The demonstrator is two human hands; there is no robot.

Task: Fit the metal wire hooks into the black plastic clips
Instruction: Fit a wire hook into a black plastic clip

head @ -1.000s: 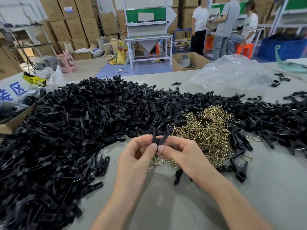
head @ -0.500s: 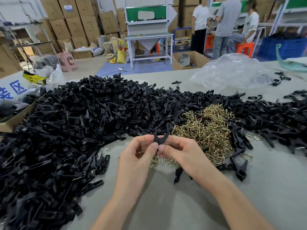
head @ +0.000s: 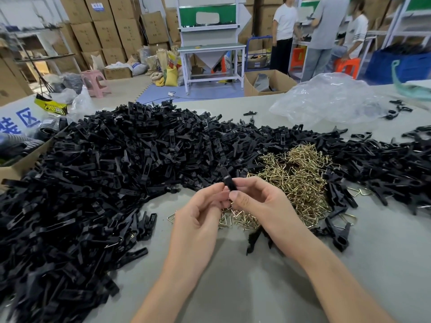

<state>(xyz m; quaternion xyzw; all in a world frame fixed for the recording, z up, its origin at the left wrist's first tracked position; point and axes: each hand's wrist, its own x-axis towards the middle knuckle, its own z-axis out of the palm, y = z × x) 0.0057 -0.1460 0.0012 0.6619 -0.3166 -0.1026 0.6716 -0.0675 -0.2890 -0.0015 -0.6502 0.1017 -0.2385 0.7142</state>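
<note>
One clip (head: 229,183) between left hand (head: 198,220) and right hand (head: 263,203); carton (head: 281,79) holds something grey

To your far left, you can read a blue 区 on the white sign (head: 31,117); the box label (head: 96,7) is too small to read.

Clips (head: 93,183) in pile: black plastic, mostly matt w/ dull sheen on edges. Clip (head: 229,183) betw. fingers: same plastic, smooth. Wire hooks (head: 298,178): thin metal, brass-yellow, shiny. Table (head: 233,287): grey, matt, smooth. Bag (head: 331,99): clear plastic film, glossy, crinkled. Boxes (head: 105,26): brown cardboard, matt.
</note>
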